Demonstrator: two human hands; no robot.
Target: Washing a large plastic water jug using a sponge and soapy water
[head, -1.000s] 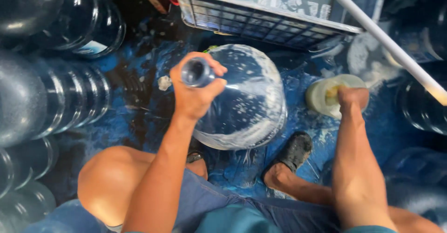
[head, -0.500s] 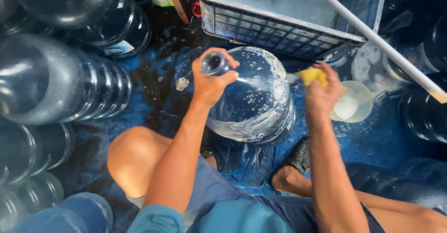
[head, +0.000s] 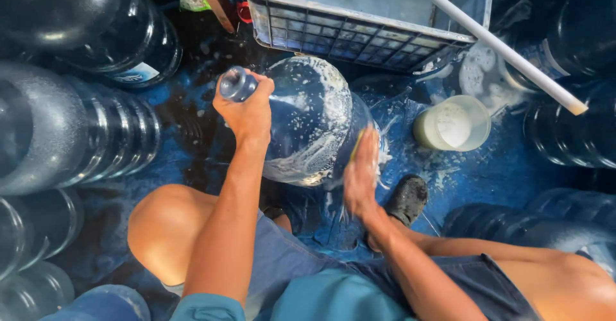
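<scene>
Scrubbing a soapy water jug on the wet blue floor.

Left hand [head: 247, 112] fingers wrapped on the jug [head: 308, 125] neck; right hand [head: 360, 173] (blurred) presses a yellow sponge [head: 357, 143] to its side, grip unclear. Best: steady the neck, rub full-length. Beside: white cup [head: 454, 124], grey crate [head: 366, 19], labelled bottle [head: 125, 51] at left.

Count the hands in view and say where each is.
2. The left hand grips the neck of the soapy water jug; the right hand presses a yellow sponge against its side.
</scene>
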